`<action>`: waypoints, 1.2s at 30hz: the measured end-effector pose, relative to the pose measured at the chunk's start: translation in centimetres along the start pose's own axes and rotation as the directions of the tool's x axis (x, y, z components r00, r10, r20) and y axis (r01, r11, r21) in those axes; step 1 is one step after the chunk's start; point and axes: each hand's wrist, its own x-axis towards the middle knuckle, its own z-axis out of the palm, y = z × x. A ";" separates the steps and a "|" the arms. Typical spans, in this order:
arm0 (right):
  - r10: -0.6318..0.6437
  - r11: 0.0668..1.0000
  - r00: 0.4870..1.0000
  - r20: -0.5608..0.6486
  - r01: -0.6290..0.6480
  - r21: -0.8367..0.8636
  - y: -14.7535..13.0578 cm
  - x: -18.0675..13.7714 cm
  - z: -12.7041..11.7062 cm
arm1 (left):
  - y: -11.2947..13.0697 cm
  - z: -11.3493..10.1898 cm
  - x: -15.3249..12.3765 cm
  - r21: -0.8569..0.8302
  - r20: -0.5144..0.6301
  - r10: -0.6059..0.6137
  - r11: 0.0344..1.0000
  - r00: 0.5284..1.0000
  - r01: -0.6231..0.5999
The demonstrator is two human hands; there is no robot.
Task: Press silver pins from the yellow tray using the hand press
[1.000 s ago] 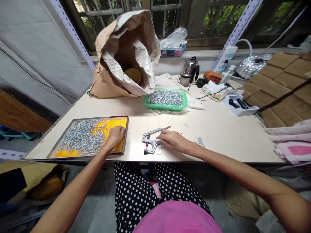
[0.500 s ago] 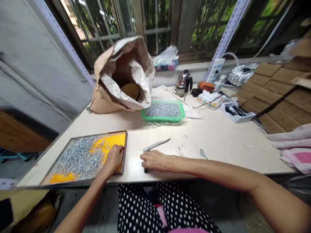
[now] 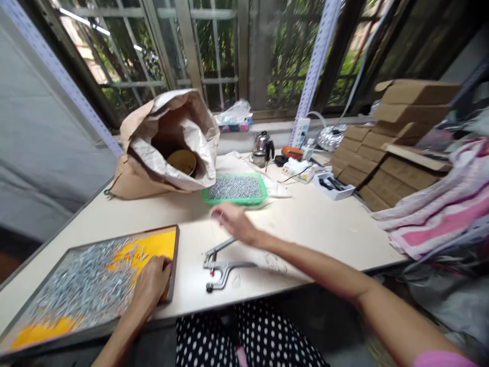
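My left hand (image 3: 152,283) rests knuckles-up on the right end of a framed yellow tray (image 3: 172,255), its fingers curled among several small silvery metal parts (image 3: 84,285). My right hand (image 3: 234,222) hovers above the table, blurred by motion, between the metal hand pliers (image 3: 219,263) lying near the front edge and a green basket (image 3: 235,188) full of the same silvery parts. Its fingers look loosely bent, and whether anything is in them does not show.
An open brown paper sack (image 3: 168,145) stands at the back left. A kettle (image 3: 262,149), a power strip and small boxes line the window side. Cardboard boxes (image 3: 397,153) and pink striped cloth (image 3: 439,209) crowd the right. The table's front edge (image 3: 267,295) runs just above my polka-dot lap.
My right hand left the pliers and rose toward the green basket. The left hand stayed on the tray. The camera tilted up and swung left.
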 end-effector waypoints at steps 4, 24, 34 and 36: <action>0.347 0.884 0.935 -0.073 -0.352 -0.308 4.5 5.0 -4.5 | 1.0 -0.7 -0.4 0.015 -0.002 -0.015 1.000 1.000 0.015; 0.401 0.847 0.843 0.359 -0.192 -0.496 -3.7 -12.6 2.6 | 0.5 -2.5 -1.9 -0.084 -0.170 0.038 0.995 0.985 -0.053; 0.325 0.889 0.862 0.389 -0.138 -0.437 -1.8 -12.1 2.3 | 8.2 -3.0 -6.5 -0.765 0.178 -0.017 0.627 0.984 0.149; 0.281 0.897 0.880 0.384 -0.100 -0.430 -1.5 -12.4 2.6 | 8.9 -2.4 -6.2 -0.763 0.150 -0.058 0.628 0.987 0.153</action>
